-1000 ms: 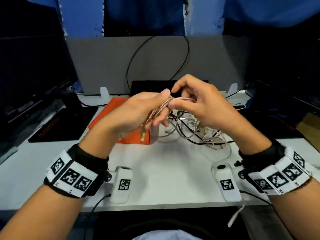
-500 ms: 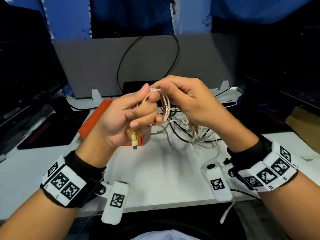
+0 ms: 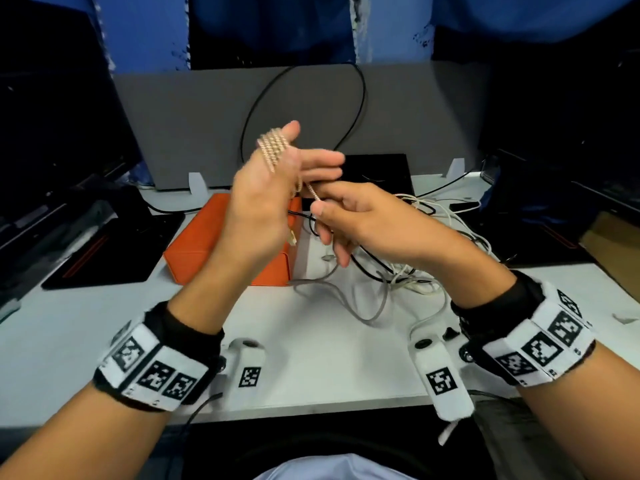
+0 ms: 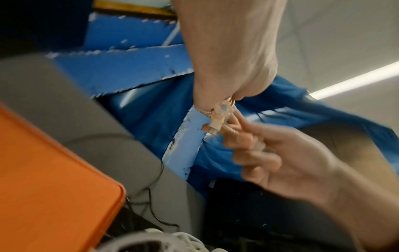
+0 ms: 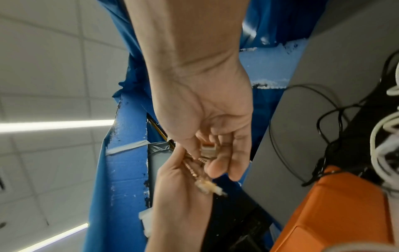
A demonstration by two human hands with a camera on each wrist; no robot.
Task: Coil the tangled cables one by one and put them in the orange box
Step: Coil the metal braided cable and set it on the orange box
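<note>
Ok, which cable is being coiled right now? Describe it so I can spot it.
Look above the orange box, at the raised left hand. The rose-gold braided cable is looped around its fingers, its free end pinched by the right hand; the others are plain white, grey or black.

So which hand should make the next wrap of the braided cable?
Right. The right hand pinches the free end of the braided cable; the left hand serves as the spool, its coils looped around straight fingers.
</note>
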